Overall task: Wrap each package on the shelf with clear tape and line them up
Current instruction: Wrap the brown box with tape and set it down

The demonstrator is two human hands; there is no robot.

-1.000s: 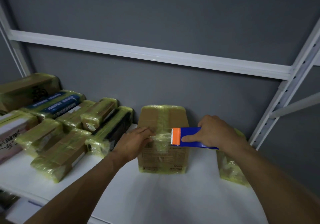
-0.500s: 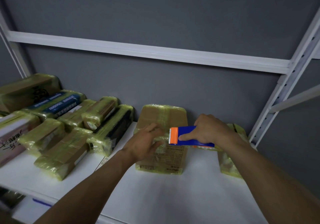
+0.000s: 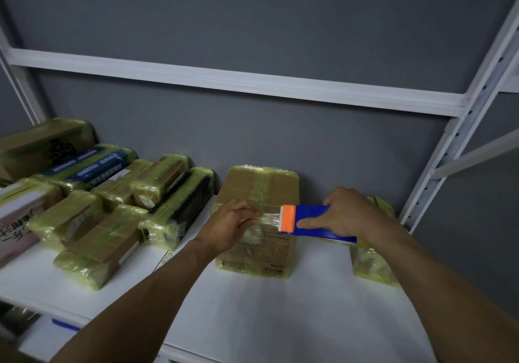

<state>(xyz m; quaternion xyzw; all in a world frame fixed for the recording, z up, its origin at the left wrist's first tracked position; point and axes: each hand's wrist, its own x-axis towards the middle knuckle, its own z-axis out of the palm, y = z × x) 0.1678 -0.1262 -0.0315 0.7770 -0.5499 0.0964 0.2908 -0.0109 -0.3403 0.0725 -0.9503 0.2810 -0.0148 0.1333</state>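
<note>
Cardboard package (image 3: 261, 188) stands upright mid-shelf (image 3: 266, 312), back by the grey wall. Right grip (image 3: 348, 214) is wrapped round the blue-and-orange tape dispenser (image 3: 309, 219), left grip (image 3: 227, 225) pinches the clear tape (image 3: 270, 218) stretched across its front. Wrapped packages (image 3: 98, 222) piled on the left.

a flat dark grey wall (image 3: 252, 26) fills the back, dimly lit. a white metal rack stands against it: a horizontal beam (image 3: 224, 79) crosses the wall, a perforated upright (image 3: 460, 138) rises on the right with a slanted brace (image 3: 477, 155) running off it, and another upright (image 3: 25, 101) stands at the left edge. the white shelf (image 3: 280, 320) below is the brightest surface.
</note>
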